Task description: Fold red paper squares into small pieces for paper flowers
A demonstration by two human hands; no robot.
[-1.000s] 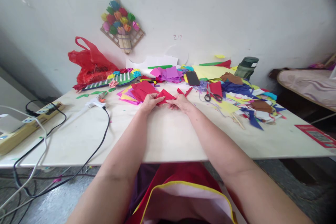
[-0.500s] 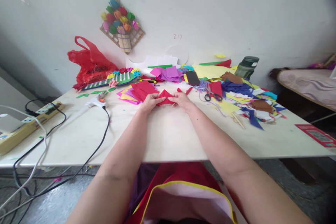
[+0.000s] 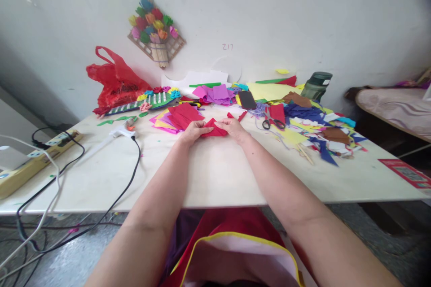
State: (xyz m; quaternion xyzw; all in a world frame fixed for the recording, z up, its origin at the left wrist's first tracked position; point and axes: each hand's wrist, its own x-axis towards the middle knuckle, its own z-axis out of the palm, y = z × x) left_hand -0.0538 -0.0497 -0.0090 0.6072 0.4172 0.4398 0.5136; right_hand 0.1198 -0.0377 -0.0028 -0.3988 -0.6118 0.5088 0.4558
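A small folded piece of red paper point(image 3: 213, 129) lies on the pale table point(image 3: 215, 175) between my two hands. My left hand point(image 3: 192, 131) pinches its left side with curled fingers. My right hand point(image 3: 233, 128) presses and pinches its right side. Just behind the hands sits a stack of red, pink and yellow paper squares point(image 3: 178, 117). Both forearms reach out from the near table edge.
Scissors point(image 3: 273, 122) and a heap of coloured paper scraps point(image 3: 316, 130) lie to the right. A glue gun point(image 3: 121, 131) with a black cable, a power strip point(image 3: 37, 158) and a red plastic bag point(image 3: 115, 80) are on the left. A dark phone point(image 3: 247, 99) and green bottle point(image 3: 316, 86) stand at the back.
The red paper has been folded smaller and pressed lower onto the table; my right hand has shifted slightly left over it. My left hand stays in place.
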